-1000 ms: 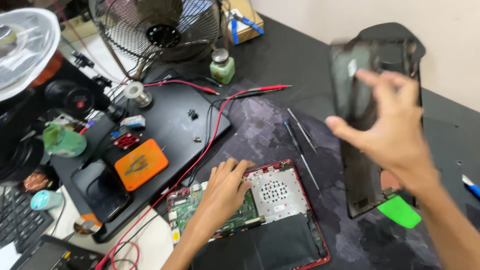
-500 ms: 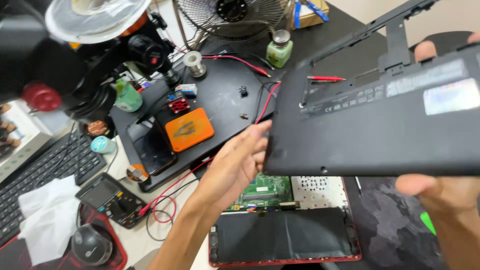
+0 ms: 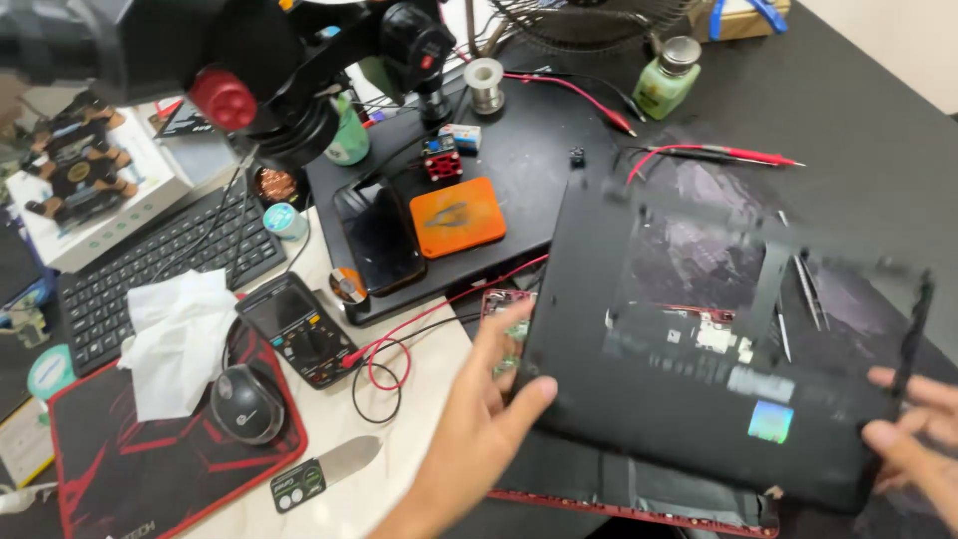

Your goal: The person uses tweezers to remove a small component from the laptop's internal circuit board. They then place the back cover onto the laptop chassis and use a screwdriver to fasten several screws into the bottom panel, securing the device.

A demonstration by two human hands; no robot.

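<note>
A black laptop cover (image 3: pixel 699 339) fills the lower right of the frame, blurred, held flat between both hands above the red-edged laptop base (image 3: pixel 639 499) at the bottom edge. The left hand (image 3: pixel 479 429), at lower centre, grips the cover's left edge with its thumb on top and fingers beneath. The right hand (image 3: pixel 913 439), at the far right edge, pinches the cover's right end with fingers curled around it. Left of the cover lie a multimeter (image 3: pixel 299 329) with red leads, a mouse (image 3: pixel 244 404) on a red-and-black pad and a crumpled tissue (image 3: pixel 175 334). Further up sit a phone (image 3: pixel 377 235), an orange pad (image 3: pixel 457 215) and a green bottle (image 3: pixel 667 82).
</note>
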